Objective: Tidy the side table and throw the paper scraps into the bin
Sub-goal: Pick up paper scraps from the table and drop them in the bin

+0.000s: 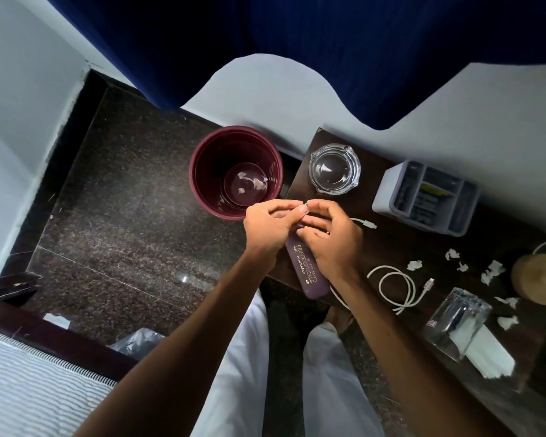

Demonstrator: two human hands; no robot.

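My left hand [267, 228] and my right hand [331, 239] meet fingertip to fingertip just right of the maroon bin [202, 197], which stands on the floor. Their fingertips pinch a tiny bit, too small to identify. A few white paper scraps [243, 176] lie at the bottom of the bin. The dark side table [391, 244] is to the right of the bin. Several crumpled paper scraps [492, 272] are scattered on its right part. A purple spectacle case [306, 272] lies at the table's left edge, partly under my right hand.
On the table are a glass ashtray [334, 168], a grey organiser [423, 197], a coiled white cable [397, 287], an upturned glass [457, 323] on white paper, and a wooden-lidded jar [539, 279]. A bed [29, 389] and plastic bag [139, 340] are lower left.
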